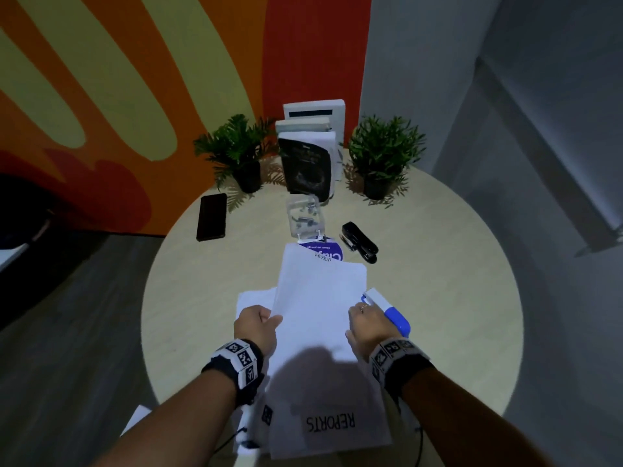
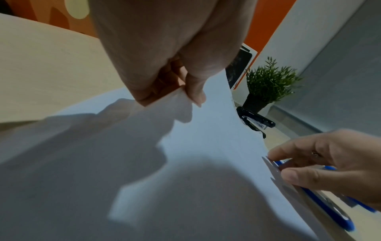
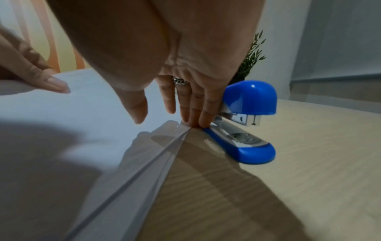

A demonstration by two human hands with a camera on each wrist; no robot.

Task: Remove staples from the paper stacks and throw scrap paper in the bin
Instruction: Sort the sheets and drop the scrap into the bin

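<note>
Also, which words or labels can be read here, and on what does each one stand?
"REPORTS": label on the paper stack, upside down to the camera.
Purple round card behind the stack: white print, too blurred and half hidden.
Dark book cover: no readable text.
Wristband markers: square patterns, no words.

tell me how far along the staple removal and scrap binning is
Done: nothing is clearly finished, and no bin shows in any view. In hand: the left hand pinches the left edge of the top paper stack, while the right hand presses straight fingers on its right edge beside the blue stapler. Left: the black staple remover lies untouched farther back, so pulling staples and binning scrap both seem to remain.
</note>
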